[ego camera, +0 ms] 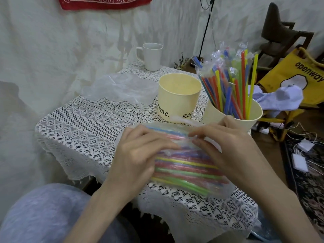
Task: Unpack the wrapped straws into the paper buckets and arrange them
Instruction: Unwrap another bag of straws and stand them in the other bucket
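A clear plastic pack of coloured straws (185, 170) lies on the lace-covered table (84, 130) near its front edge. My left hand (138, 155) grips the pack's left side with curled fingers. My right hand (228, 148) pinches the wrapping at the pack's top right. Behind the pack stands an empty yellow paper bucket (178, 100) with black lettering. To its right a second paper bucket (252, 118) holds several wrapped straws (229, 85) standing upright and fanned out.
A crumpled empty plastic bag (119, 88) lies at the table's middle left. A white mug (151, 56) stands at the back. Right of the table are a yellow bag (287, 76), a cloth, a dark chair and cables on a rug. My knee shows bottom left.
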